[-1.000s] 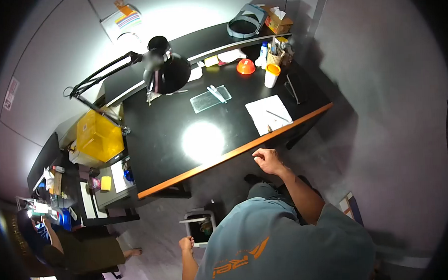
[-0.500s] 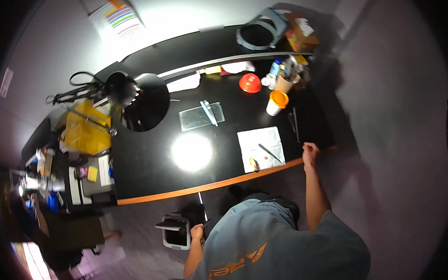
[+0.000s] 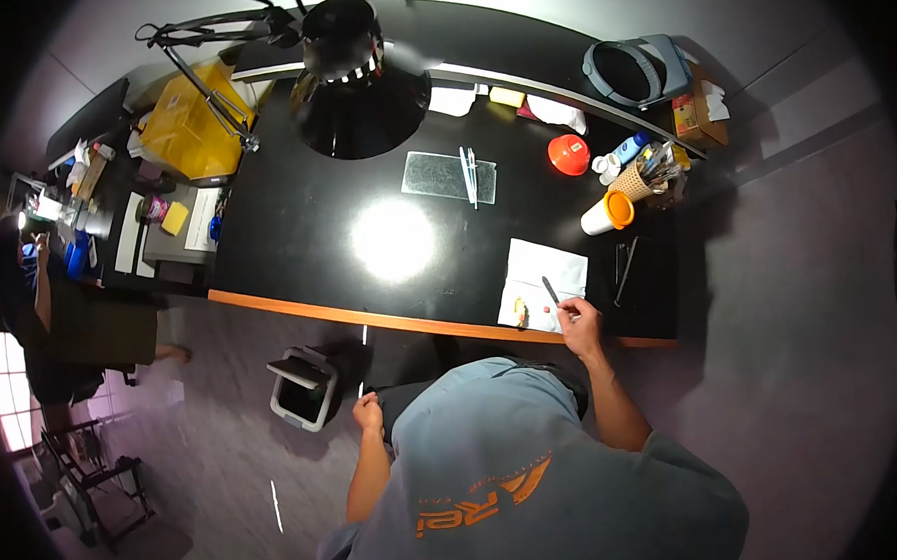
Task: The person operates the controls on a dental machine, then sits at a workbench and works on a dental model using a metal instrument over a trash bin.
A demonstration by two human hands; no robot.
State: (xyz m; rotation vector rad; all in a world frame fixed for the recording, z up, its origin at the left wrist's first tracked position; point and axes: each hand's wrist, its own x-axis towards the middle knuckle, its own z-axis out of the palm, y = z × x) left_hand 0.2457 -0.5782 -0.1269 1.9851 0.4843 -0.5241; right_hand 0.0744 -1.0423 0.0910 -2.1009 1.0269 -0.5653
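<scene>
My right hand [image 3: 581,326] is at the lower right corner of a white cloth [image 3: 543,266], its fingers closed at the near end of a dark, slim tool [image 3: 550,290]. On the cloth, left of the hand, lie a small yellowish-brown item [image 3: 520,311] and a tiny reddish piece [image 3: 546,310]. My left hand [image 3: 368,413] hangs below the table edge beside my leg, fingers curled; what it holds, if anything, is too small to tell. A glass plate [image 3: 434,176] with slim tools [image 3: 469,176] across it lies farther back.
A black lamp [image 3: 361,104] overhangs the black table [image 3: 296,237]. Toward the right stand a red bowl [image 3: 568,155], an orange-lidded cup [image 3: 607,214], a tool holder [image 3: 630,182] and a black stand [image 3: 625,272]. A bin [image 3: 303,388] is on the floor. Another person [image 3: 43,288] sits far left.
My right hand has moved from beside the table's front edge onto the cloth and closed at the dark tool. My left hand stays low. The whole view has shifted and turned.
</scene>
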